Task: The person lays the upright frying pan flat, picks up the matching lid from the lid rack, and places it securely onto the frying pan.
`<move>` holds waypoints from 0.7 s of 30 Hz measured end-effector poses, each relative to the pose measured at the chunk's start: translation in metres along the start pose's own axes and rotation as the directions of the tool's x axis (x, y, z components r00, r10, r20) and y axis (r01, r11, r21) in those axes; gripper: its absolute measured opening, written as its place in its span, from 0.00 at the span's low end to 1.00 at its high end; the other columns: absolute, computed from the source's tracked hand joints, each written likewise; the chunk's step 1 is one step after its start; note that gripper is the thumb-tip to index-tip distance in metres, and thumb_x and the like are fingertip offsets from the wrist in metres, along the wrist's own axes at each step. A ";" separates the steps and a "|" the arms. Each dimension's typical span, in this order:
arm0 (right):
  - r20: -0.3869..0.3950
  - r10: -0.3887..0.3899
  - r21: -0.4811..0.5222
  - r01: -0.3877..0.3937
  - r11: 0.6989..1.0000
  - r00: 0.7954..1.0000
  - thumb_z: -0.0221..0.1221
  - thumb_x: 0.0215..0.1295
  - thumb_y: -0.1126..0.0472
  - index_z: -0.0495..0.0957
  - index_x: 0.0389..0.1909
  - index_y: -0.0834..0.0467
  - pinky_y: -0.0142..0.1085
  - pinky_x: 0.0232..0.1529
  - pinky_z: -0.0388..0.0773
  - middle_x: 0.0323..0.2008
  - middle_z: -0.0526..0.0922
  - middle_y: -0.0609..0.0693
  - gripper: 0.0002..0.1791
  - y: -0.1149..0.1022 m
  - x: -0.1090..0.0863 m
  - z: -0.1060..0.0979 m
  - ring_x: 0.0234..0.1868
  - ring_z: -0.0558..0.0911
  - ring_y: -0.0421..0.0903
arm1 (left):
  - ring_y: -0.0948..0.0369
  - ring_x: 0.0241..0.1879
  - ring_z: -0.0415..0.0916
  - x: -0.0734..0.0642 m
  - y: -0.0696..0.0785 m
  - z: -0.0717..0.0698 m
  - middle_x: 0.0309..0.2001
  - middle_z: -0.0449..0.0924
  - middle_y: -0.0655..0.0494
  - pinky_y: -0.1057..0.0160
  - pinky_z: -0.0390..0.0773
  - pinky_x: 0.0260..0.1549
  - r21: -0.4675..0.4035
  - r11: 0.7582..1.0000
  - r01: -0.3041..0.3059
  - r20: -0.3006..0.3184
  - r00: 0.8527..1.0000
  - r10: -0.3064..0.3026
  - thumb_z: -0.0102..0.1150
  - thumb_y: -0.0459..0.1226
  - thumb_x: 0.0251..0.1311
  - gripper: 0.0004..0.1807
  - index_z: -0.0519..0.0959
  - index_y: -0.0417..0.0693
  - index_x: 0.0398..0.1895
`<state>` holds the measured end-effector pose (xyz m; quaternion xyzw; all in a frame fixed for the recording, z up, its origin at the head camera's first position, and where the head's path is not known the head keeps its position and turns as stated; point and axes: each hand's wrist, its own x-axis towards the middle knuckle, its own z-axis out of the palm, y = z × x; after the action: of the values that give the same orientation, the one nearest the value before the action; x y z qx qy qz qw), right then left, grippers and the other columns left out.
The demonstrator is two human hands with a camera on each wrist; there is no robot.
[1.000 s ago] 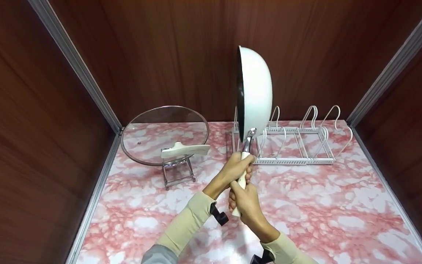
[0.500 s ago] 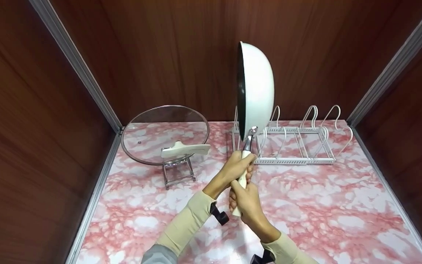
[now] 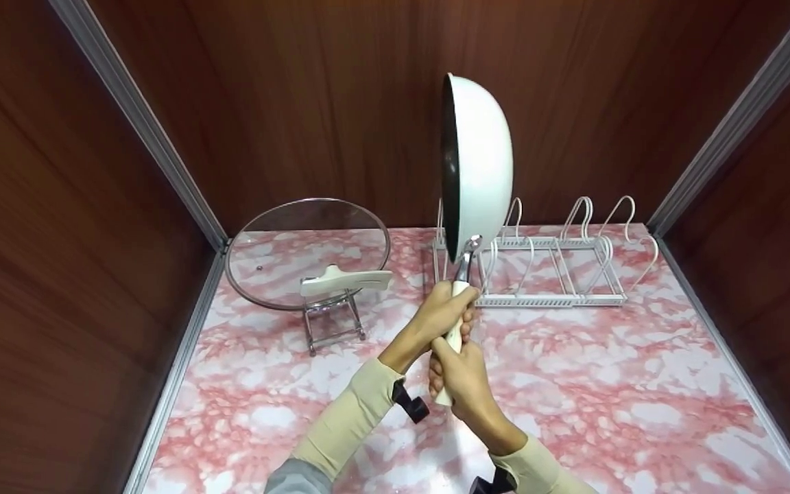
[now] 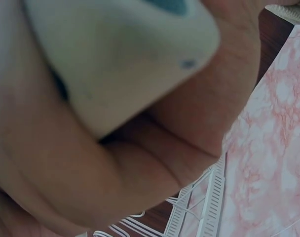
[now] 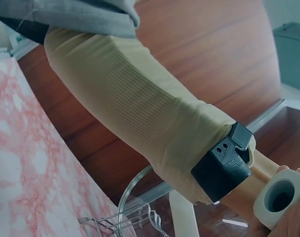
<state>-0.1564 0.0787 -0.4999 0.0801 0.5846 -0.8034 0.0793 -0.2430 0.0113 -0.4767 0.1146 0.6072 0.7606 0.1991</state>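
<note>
The left hand (image 3: pixel 444 312) is wrapped around the upper part of the pan handle (image 3: pixel 455 328), just below the metal neck, and the right hand (image 3: pixel 460 379) is wrapped around the lower end of the same handle; in the right wrist view the hollow butt of the handle (image 5: pixel 281 196) shows beside that hand. Both hands grasp firmly, one stacked above the other. The white pan (image 3: pixel 475 165) is held on edge, clear of the surface, its dark inside facing left and its pale underside facing right. It hangs above the left end of the white wire rack (image 3: pixel 546 264), which stands at the far right of the pink marbled surface (image 3: pixel 607 384). The pan's lower rim appears to be over the leftmost slots, but whether it touches a wire cannot be told from these views. In my judgement, sound handling here calls for keeping the pan upright, lining its rim with a single gap between two dividers, and lowering it under both hands so the weight does not swing the body sideways into the wires. To the left, well apart from the rack, a glass lid (image 3: pixel 307 250) leans on a small metal stand (image 3: pixel 332 319). Brown wood-grain walls (image 3: pixel 313 103) enclose the space.
</note>
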 end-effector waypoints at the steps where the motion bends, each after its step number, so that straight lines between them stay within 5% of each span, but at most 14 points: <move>1: 0.001 0.000 -0.003 0.000 1.000 1.000 0.50 0.69 0.66 0.63 0.23 0.57 0.32 0.09 0.68 0.10 0.64 0.43 0.13 0.000 0.000 0.000 0.07 0.66 0.37 | 0.67 0.11 0.68 0.000 0.000 0.000 0.16 0.69 0.61 0.68 0.74 0.12 -0.001 1.000 -0.004 0.002 1.000 0.004 0.50 0.35 0.73 0.15 0.71 0.48 0.24; 21: 0.025 -0.006 0.016 0.005 1.000 1.000 0.50 0.71 0.66 0.63 0.24 0.56 0.32 0.09 0.68 0.10 0.63 0.42 0.13 -0.006 -0.005 -0.001 0.07 0.65 0.36 | 0.66 0.11 0.68 -0.003 0.007 0.007 0.17 0.69 0.60 0.68 0.74 0.12 0.004 1.000 -0.007 0.002 1.000 0.007 0.50 0.35 0.73 0.11 0.71 0.47 0.29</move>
<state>-0.1524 0.0815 -0.4935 0.0691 0.5774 -0.8092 0.0838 -0.2388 0.0146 -0.4682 0.1178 0.6082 0.7599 0.1970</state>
